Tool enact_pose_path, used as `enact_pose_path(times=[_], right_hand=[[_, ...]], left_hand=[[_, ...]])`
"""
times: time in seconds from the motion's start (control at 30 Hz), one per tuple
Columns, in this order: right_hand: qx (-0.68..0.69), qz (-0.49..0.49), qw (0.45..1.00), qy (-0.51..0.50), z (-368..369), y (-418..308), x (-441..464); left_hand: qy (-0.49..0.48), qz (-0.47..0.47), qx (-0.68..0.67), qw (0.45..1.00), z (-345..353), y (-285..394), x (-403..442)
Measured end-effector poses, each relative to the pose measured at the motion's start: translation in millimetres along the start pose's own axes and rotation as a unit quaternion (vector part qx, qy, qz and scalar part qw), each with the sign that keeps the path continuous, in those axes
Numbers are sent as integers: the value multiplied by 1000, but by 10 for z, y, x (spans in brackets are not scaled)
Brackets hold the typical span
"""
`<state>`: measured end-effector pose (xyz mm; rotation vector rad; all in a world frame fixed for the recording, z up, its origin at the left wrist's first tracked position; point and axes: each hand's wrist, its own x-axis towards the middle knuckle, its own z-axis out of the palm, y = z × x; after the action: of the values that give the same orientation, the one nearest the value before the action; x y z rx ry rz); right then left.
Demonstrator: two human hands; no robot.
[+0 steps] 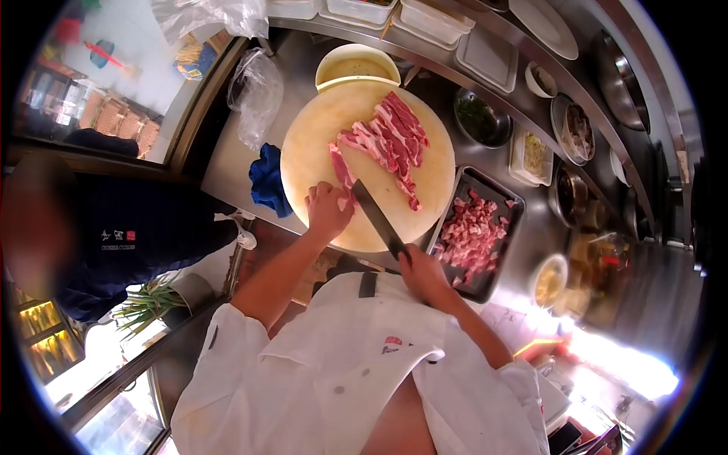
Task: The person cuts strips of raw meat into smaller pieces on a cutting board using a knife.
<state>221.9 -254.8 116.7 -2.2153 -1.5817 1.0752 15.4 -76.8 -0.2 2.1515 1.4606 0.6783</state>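
My right hand point(422, 271) is wrapped round the handle of a cleaver point(377, 216), its broad blade slanting up and left across the round cutting board point(311, 129). Close to the blade's tip, my left hand point(329, 209) presses its curled fingers on the near end of a strip of raw meat point(340, 168). Whether the blade touches that strip I cannot tell. Larger slabs of raw meat point(390, 140) lie farther back on the board. To the right, a dark tray point(494, 282) holds a heap of small meat pieces point(474, 231).
A blue cloth point(269, 180) and a plastic bag point(256, 98) lie left of the board. Behind it stands a pale container point(358, 65). Bowls, including a metal bowl with greens point(483, 117), and a steel shelf point(436, 53) line the right and back. Another person in dark clothing point(144, 220) stands at left.
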Motion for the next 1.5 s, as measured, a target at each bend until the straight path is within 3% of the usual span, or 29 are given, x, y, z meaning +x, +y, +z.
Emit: enact_pose_path(times=[0.33,0.43,0.53,0.63,0.87,0.97,1.1,1.3,1.5], right_hand=[[27,17,999,-13,149,65,16],[33,22,999,-25,100,43,-42],[19,32,999,-32,85,-27,-38],[3,37,999,-10,125,-86,28],[-52,38,998,-27,72,-121,101],[-73,33,996,-29,133,30,35],[-60,38,997,-37,-36,-42,-125],[-80,53,993,-64,-104,17,-232],[-97,46,992,-64,-197,67,-413]], left_hand=[[-11,-18,10,1000,7,-38,-36],[21,40,-20,999,-95,127,12],[5,164,-2,986,-49,8,44],[-30,208,-4,978,-82,-93,52],[20,237,-11,971,-143,12,100],[-3,274,-5,962,-184,3,117],[12,196,25,980,-240,15,69],[12,181,18,983,-130,4,10],[-74,249,17,965,-209,-70,116]])
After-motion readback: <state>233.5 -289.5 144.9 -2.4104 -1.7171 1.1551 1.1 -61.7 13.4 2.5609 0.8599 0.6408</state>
